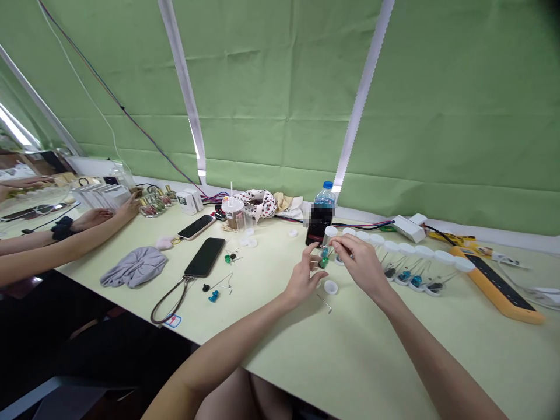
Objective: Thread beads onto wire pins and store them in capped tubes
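Observation:
My left hand (301, 279) curls thumb and fingers around a small clear jar with a green piece (323, 263) in it. Just to the right, my right hand (361, 263) is closed in a pinch at the jar's mouth, on what looks like a thin metal rod, mostly hidden by the fingers. A white screw cap (331, 287) lies open side up below the hands. Near it is a small bent hex key (325, 304). Capped jars (416, 281) holding blue or dark pieces and thin rods stand in a row beyond my right hand.
An orange power strip (499, 286) bounds the right side. A propped phone (318, 226) and a water bottle (325, 195) stand behind my hands. Leftward lie loose blue (213, 296) and green parts, a black phone (205, 257) and a grey cloth (133, 267). Another person's arms (83, 239) reach in at left.

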`<control>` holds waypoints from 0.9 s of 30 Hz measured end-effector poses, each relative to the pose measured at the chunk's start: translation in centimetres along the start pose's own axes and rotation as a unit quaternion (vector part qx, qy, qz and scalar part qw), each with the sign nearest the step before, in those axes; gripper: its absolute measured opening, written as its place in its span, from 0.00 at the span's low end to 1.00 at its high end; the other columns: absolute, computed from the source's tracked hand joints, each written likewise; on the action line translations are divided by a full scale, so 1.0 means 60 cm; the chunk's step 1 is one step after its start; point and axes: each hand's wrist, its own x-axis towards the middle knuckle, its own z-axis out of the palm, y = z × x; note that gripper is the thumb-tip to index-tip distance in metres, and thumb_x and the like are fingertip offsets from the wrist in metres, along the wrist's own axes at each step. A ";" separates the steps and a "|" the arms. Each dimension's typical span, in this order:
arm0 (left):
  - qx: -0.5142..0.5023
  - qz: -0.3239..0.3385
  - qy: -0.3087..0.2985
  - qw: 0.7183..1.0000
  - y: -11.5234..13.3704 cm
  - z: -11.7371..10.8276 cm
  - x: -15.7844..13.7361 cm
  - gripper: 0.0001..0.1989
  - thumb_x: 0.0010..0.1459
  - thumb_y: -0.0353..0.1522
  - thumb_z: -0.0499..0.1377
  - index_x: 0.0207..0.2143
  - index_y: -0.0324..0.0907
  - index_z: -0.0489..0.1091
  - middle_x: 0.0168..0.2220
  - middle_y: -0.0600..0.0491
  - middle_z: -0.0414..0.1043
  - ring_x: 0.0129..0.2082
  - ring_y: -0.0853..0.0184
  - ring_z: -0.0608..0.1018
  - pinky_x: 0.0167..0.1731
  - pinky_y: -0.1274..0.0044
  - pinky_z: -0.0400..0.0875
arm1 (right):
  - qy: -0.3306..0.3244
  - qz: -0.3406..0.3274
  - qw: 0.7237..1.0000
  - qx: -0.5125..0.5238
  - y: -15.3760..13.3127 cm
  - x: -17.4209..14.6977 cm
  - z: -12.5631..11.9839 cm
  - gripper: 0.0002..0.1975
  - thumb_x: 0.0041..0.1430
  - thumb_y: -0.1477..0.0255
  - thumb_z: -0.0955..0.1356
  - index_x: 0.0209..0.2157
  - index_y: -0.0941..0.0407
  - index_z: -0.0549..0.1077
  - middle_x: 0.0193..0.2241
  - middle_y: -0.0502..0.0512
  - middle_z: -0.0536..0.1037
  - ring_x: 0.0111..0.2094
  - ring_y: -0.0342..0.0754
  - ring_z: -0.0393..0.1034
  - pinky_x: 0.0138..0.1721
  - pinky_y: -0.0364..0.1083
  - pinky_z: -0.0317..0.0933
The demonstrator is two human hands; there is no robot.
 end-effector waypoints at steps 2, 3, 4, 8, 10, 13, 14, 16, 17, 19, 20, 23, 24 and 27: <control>0.005 0.004 0.001 1.000 0.002 0.000 0.000 0.33 0.54 0.31 0.57 0.59 0.50 0.45 0.42 0.50 0.67 0.35 0.68 0.73 0.43 0.71 0.67 | -0.009 0.000 1.000 -0.006 0.003 0.001 0.000 0.14 0.64 0.68 0.57 0.34 0.54 0.72 0.32 0.55 0.74 0.32 0.48 0.68 0.32 0.45 0.58; 0.007 0.006 0.001 1.000 0.003 -0.001 0.000 0.32 0.55 0.31 0.56 0.59 0.50 0.47 0.42 0.50 0.67 0.35 0.69 0.73 0.42 0.72 0.67 | -0.013 0.001 1.000 -0.009 0.005 0.001 0.001 0.14 0.63 0.68 0.57 0.34 0.54 0.72 0.32 0.55 0.75 0.33 0.49 0.68 0.32 0.45 0.58; 0.009 0.007 0.001 1.000 0.005 -0.001 0.000 0.30 0.55 0.31 0.56 0.58 0.50 0.49 0.42 0.50 0.67 0.34 0.69 0.73 0.42 0.72 0.67 | -0.016 0.002 1.000 -0.012 0.008 0.001 0.002 0.14 0.63 0.68 0.57 0.34 0.54 0.72 0.32 0.55 0.75 0.33 0.49 0.68 0.32 0.45 0.58; 0.010 0.007 -0.004 1.000 0.009 -0.001 0.000 0.23 0.56 0.32 0.55 0.55 0.48 0.55 0.42 0.50 0.67 0.35 0.68 0.73 0.42 0.72 0.66 | -0.044 0.009 0.999 -0.027 0.018 -0.002 0.013 0.14 0.63 0.69 0.57 0.33 0.54 0.72 0.31 0.54 0.75 0.32 0.48 0.68 0.33 0.45 0.58; 0.009 0.012 -0.001 1.000 0.009 0.000 0.000 0.21 0.56 0.31 0.55 0.53 0.47 0.58 0.43 0.49 0.68 0.37 0.67 0.73 0.43 0.72 0.66 | -0.064 0.011 0.997 -0.031 0.022 -0.003 0.020 0.14 0.62 0.70 0.58 0.33 0.54 0.73 0.31 0.54 0.75 0.31 0.48 0.69 0.33 0.45 0.58; 0.014 0.016 0.008 1.000 0.007 -0.001 0.000 0.19 0.56 0.31 0.54 0.51 0.46 0.59 0.44 0.49 0.68 0.39 0.66 0.72 0.44 0.72 0.65 | -0.081 0.013 0.996 -0.024 0.025 -0.003 0.025 0.13 0.62 0.69 0.59 0.32 0.54 0.74 0.31 0.53 0.76 0.32 0.48 0.69 0.34 0.46 0.59; 0.016 0.016 0.011 1.000 0.007 -0.001 0.001 0.18 0.56 0.31 0.54 0.50 0.46 0.59 0.43 0.49 0.68 0.39 0.66 0.72 0.44 0.72 0.65 | -0.083 0.015 0.996 -0.018 0.024 -0.003 0.024 0.13 0.61 0.69 0.60 0.32 0.53 0.74 0.31 0.53 0.76 0.32 0.48 0.69 0.33 0.45 0.59; 0.018 0.015 0.016 1.000 0.006 -0.003 0.002 0.18 0.57 0.30 0.54 0.50 0.46 0.59 0.43 0.50 0.68 0.40 0.67 0.72 0.44 0.72 0.65 | -0.082 0.020 0.996 -0.009 0.022 -0.003 0.020 0.11 0.61 0.68 0.61 0.34 0.53 0.74 0.32 0.52 0.76 0.31 0.48 0.69 0.32 0.45 0.59; 0.018 0.012 0.018 1.000 0.006 -0.005 0.002 0.17 0.57 0.30 0.54 0.50 0.46 0.59 0.43 0.50 0.68 0.40 0.67 0.72 0.44 0.73 0.65 | -0.078 0.021 0.997 -0.006 0.020 -0.002 0.017 0.11 0.60 0.67 0.61 0.35 0.52 0.74 0.33 0.52 0.76 0.31 0.48 0.69 0.31 0.45 0.59; 0.020 0.003 0.017 1.000 0.006 -0.008 0.004 0.17 0.56 0.30 0.54 0.49 0.46 0.58 0.43 0.51 0.68 0.39 0.68 0.73 0.44 0.73 0.66 | -0.065 0.016 0.998 -0.003 0.016 -0.002 0.012 0.11 0.61 0.67 0.61 0.37 0.52 0.74 0.35 0.53 0.76 0.32 0.48 0.69 0.31 0.45 0.59; 0.024 -0.001 0.015 1.000 0.006 -0.009 0.004 0.17 0.56 0.30 0.54 0.49 0.46 0.58 0.44 0.51 0.68 0.39 0.68 0.73 0.43 0.74 0.66 | -0.057 0.012 0.998 -0.004 0.014 -0.002 0.010 0.12 0.61 0.68 0.60 0.38 0.53 0.74 0.35 0.54 0.75 0.33 0.48 0.69 0.32 0.45 0.60; 0.039 -0.005 0.011 0.999 0.004 -0.012 0.006 0.16 0.57 0.30 0.53 0.49 0.46 0.58 0.44 0.51 0.68 0.38 0.69 0.73 0.42 0.74 0.66 | -0.044 -0.002 0.999 -0.007 0.010 -0.003 0.011 0.12 0.62 0.70 0.60 0.37 0.53 0.74 0.35 0.54 0.75 0.34 0.48 0.69 0.34 0.45 0.60; 0.044 -0.003 0.010 0.999 0.004 -0.013 0.006 0.15 0.57 0.30 0.53 0.48 0.45 0.59 0.44 0.51 0.68 0.38 0.69 0.73 0.42 0.74 0.66 | -0.043 -0.004 0.999 -0.010 0.009 -0.004 0.013 0.12 0.62 0.71 0.60 0.36 0.53 0.74 0.35 0.53 0.75 0.34 0.48 0.69 0.34 0.45 0.60; 0.055 0.008 0.001 0.998 0.002 -0.012 0.003 0.13 0.57 0.30 0.53 0.45 0.45 0.61 0.44 0.51 0.68 0.37 0.69 0.73 0.42 0.74 0.66 | -0.046 -0.004 0.998 -0.030 0.009 -0.008 0.020 0.11 0.61 0.72 0.61 0.34 0.54 0.74 0.33 0.52 0.74 0.33 0.47 0.69 0.35 0.45 0.59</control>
